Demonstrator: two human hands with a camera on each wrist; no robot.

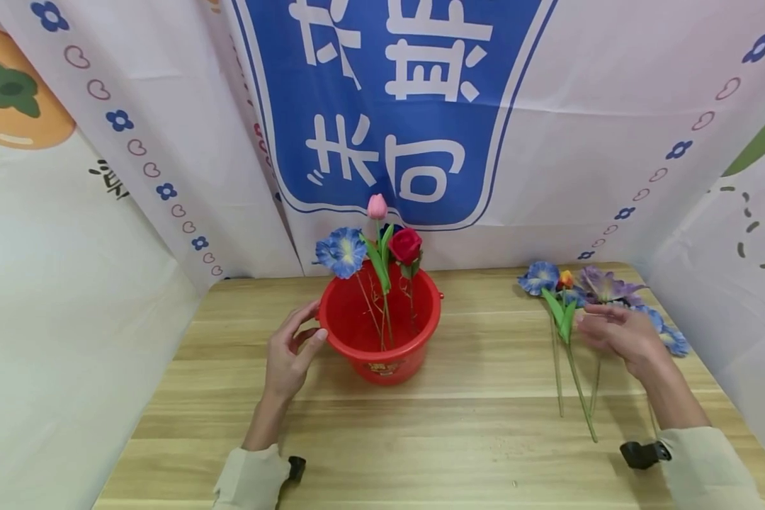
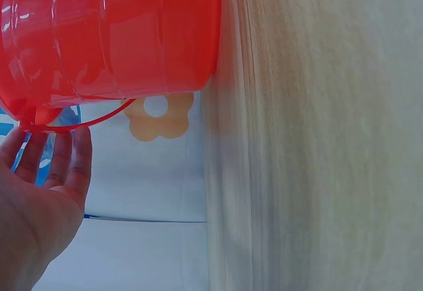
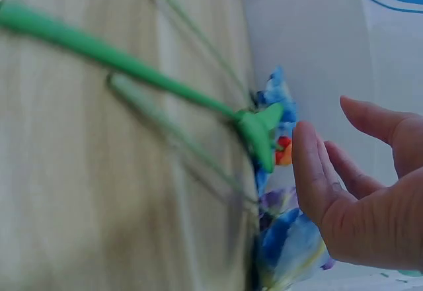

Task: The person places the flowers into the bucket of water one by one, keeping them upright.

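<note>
A red bucket [image 1: 414, 358] stands on the table, holding a blue flower [image 1: 341, 252], a pink tulip [image 1: 377, 207] and a red rose [image 1: 406, 245]. My left hand [image 1: 288, 354] is at the bucket's left side, thumb by the rim and extended fingertips against its thin red handle [image 2: 109, 114]. Over the loose flowers at the right, my right hand [image 1: 621, 336] hovers with fingers relaxed and nothing between them. Nearest to it is an orange tulip [image 1: 566, 279] with green leaves; a purple flower [image 1: 605, 285] and blue flowers [image 1: 540, 278] lie around it.
The wooden table [image 1: 478, 432] runs back to a white printed cloth [image 1: 567, 177] with a large blue sign [image 1: 357, 92]. More cloth walls in both sides. Several green stems [image 1: 580, 386] point toward the front of the table.
</note>
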